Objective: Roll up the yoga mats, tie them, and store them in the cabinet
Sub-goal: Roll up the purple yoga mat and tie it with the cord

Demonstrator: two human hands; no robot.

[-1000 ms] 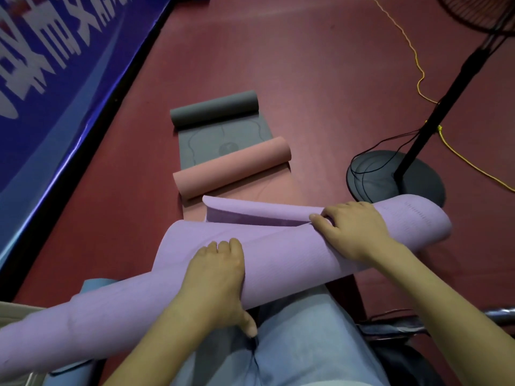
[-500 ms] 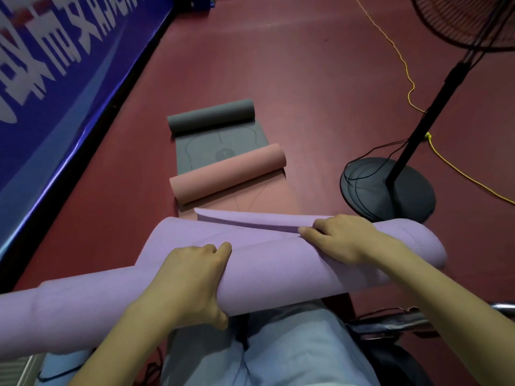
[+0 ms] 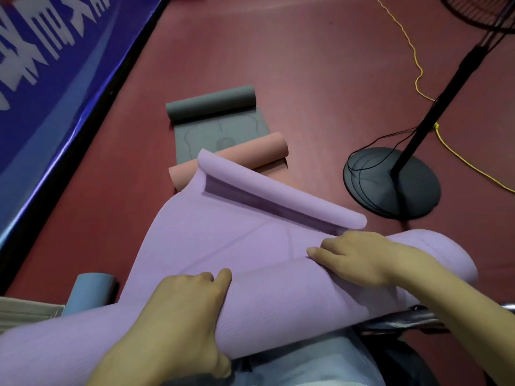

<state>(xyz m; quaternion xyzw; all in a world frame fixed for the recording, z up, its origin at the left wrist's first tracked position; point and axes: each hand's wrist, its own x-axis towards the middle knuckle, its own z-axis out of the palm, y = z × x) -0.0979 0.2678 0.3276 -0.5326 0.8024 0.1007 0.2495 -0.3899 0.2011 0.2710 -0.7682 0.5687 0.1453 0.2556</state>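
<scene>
A purple yoga mat lies across my lap as a thick roll, with a loose flap spreading forward and its far edge curled over. My left hand wraps over the roll near its middle, thumb underneath at the front. My right hand rests on top of the roll further right, fingers pointing left along the seam. On the floor beyond, a pink mat is partly rolled, and behind it a grey mat is partly rolled too, with a flat stretch showing.
A standing fan's round black base and pole stand on the red floor at the right, with black cable and a yellow cord trailing away. A blue banner lines the left side. A blue-grey roll sits at lower left.
The purple mat's loose flap has opened out and spread forward over the pink mat. Both hands stayed on the roll, the left shifting slightly lower.
</scene>
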